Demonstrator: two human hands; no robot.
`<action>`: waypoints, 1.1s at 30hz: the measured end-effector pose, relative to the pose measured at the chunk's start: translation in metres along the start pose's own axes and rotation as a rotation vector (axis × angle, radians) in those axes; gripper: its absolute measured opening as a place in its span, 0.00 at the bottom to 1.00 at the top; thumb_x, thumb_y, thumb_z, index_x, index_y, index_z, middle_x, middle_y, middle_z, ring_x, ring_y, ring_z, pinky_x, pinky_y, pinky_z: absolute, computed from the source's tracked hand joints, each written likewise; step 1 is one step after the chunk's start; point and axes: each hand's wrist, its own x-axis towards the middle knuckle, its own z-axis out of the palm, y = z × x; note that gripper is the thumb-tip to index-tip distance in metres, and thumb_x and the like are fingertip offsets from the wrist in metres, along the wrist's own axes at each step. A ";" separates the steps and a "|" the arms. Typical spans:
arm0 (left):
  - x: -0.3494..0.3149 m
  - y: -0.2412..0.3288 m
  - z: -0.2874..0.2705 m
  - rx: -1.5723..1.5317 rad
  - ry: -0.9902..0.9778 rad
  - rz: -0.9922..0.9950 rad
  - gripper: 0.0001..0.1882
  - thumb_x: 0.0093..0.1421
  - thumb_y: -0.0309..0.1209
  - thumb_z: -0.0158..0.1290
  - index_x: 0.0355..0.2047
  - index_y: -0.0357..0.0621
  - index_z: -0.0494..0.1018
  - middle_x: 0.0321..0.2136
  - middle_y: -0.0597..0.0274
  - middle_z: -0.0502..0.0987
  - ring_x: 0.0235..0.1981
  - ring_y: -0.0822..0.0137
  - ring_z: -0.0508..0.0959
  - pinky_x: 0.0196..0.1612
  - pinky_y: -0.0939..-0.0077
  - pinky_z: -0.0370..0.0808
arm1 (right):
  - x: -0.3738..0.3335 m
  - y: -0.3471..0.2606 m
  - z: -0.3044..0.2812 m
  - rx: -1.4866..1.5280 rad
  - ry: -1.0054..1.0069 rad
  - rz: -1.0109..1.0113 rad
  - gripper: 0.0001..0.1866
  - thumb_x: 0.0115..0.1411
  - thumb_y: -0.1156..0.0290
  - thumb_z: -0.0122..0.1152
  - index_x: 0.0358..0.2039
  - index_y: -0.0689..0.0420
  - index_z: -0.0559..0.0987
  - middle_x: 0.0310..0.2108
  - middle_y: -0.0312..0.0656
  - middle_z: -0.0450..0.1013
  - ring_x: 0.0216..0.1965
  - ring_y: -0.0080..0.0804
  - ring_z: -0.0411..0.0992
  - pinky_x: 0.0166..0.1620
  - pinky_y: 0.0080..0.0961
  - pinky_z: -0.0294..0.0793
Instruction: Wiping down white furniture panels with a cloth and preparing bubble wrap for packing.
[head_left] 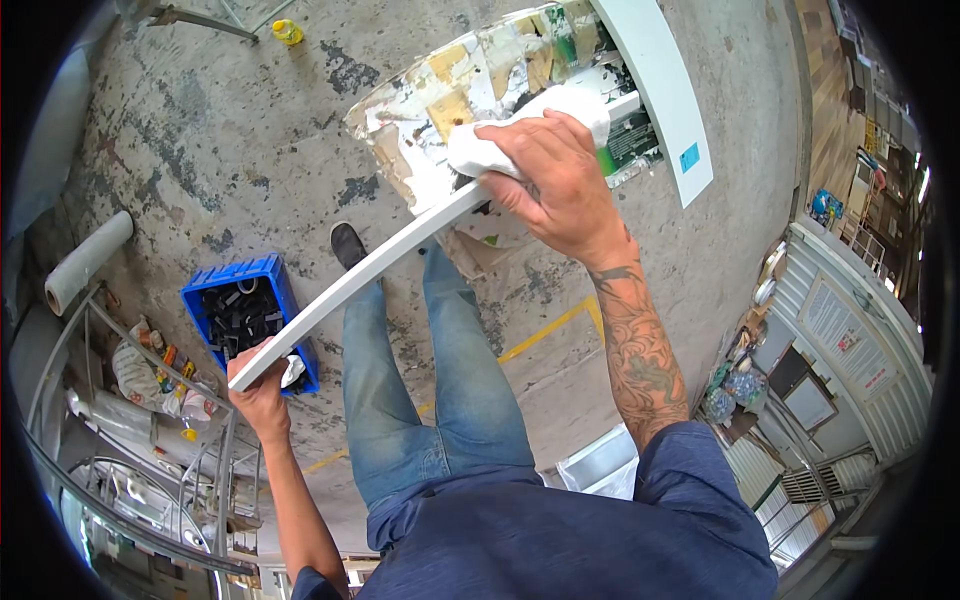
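Observation:
A long, narrow white bar (375,262) slants across the view, from low on the left to the upper right. My left hand (262,403) is closed around its lower left end. A small crumpled white piece (293,371) shows beside that hand; whether the fingers hold it, I cannot tell. Nearer the bar's far end, my right hand (555,180) presses a bunched white cloth (490,153) over the bar, thumb on the near side. The far tip of the bar sticks out past the cloth.
Paint-splattered cardboard (400,135) lies on the floor beneath the far end. Beyond it is a curved white panel (672,110) with a blue sticker. A blue crate (240,272) of black parts stands at left, near a plastic roll (90,260) and metal rails (222,480).

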 end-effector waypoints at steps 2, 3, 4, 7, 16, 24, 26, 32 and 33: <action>0.000 0.003 0.002 -0.019 -0.026 0.041 0.17 0.52 0.10 0.61 0.41 0.38 0.74 0.43 0.53 0.80 0.45 0.65 0.80 0.50 0.72 0.78 | -0.001 0.006 -0.007 0.017 -0.027 0.046 0.19 0.60 0.59 0.65 0.50 0.53 0.80 0.39 0.38 0.78 0.43 0.36 0.74 0.58 0.36 0.63; 0.002 0.001 0.002 0.007 -0.026 0.074 0.17 0.53 0.12 0.61 0.42 0.38 0.75 0.43 0.51 0.81 0.47 0.62 0.80 0.52 0.68 0.78 | 0.000 0.010 -0.010 0.018 -0.030 0.044 0.19 0.60 0.59 0.65 0.50 0.53 0.80 0.39 0.38 0.78 0.43 0.36 0.74 0.58 0.36 0.63; 0.003 0.000 0.003 0.007 -0.023 0.071 0.17 0.53 0.12 0.61 0.42 0.38 0.75 0.43 0.51 0.81 0.47 0.62 0.80 0.52 0.68 0.78 | 0.001 0.013 -0.013 0.023 -0.013 0.023 0.19 0.60 0.59 0.66 0.49 0.54 0.80 0.36 0.38 0.79 0.40 0.36 0.74 0.54 0.35 0.66; 0.004 -0.002 0.007 0.060 -0.007 0.164 0.16 0.54 0.13 0.61 0.42 0.39 0.74 0.43 0.50 0.81 0.49 0.60 0.80 0.53 0.67 0.78 | 0.003 0.025 -0.020 0.035 0.015 0.029 0.19 0.61 0.60 0.66 0.48 0.56 0.81 0.32 0.38 0.79 0.34 0.35 0.75 0.48 0.34 0.69; -0.004 0.000 0.013 0.165 0.011 0.175 0.17 0.54 0.13 0.61 0.43 0.40 0.75 0.45 0.50 0.80 0.49 0.60 0.80 0.54 0.67 0.78 | 0.001 0.089 -0.038 -0.058 0.150 0.282 0.15 0.63 0.58 0.64 0.44 0.54 0.82 0.33 0.46 0.81 0.32 0.43 0.79 0.36 0.32 0.77; -0.011 0.027 0.015 0.108 0.081 -0.006 0.17 0.56 0.14 0.60 0.45 0.39 0.73 0.47 0.51 0.80 0.50 0.63 0.79 0.54 0.70 0.77 | 0.002 0.102 -0.022 -0.103 0.352 0.194 0.11 0.58 0.60 0.66 0.37 0.52 0.83 0.29 0.42 0.81 0.29 0.43 0.79 0.36 0.35 0.76; -0.012 0.031 0.006 0.017 0.027 0.041 0.17 0.57 0.16 0.60 0.46 0.39 0.73 0.47 0.51 0.79 0.50 0.64 0.79 0.53 0.72 0.76 | -0.002 0.103 -0.022 -0.112 0.360 0.181 0.11 0.58 0.61 0.66 0.37 0.53 0.83 0.28 0.42 0.81 0.29 0.42 0.79 0.36 0.34 0.76; -0.001 0.084 -0.001 0.474 -0.235 0.120 0.15 0.53 0.16 0.62 0.42 0.37 0.77 0.46 0.54 0.80 0.48 0.60 0.79 0.53 0.68 0.72 | -0.020 0.104 -0.020 -0.097 0.394 0.148 0.11 0.56 0.67 0.68 0.37 0.57 0.83 0.27 0.43 0.79 0.27 0.39 0.78 0.35 0.32 0.76; 0.002 0.103 0.006 0.621 -0.324 0.130 0.17 0.53 0.17 0.62 0.44 0.38 0.77 0.46 0.54 0.79 0.47 0.60 0.79 0.53 0.69 0.72 | -0.021 0.105 -0.019 -0.084 0.441 0.139 0.11 0.55 0.67 0.68 0.37 0.58 0.83 0.27 0.43 0.79 0.27 0.39 0.77 0.36 0.32 0.76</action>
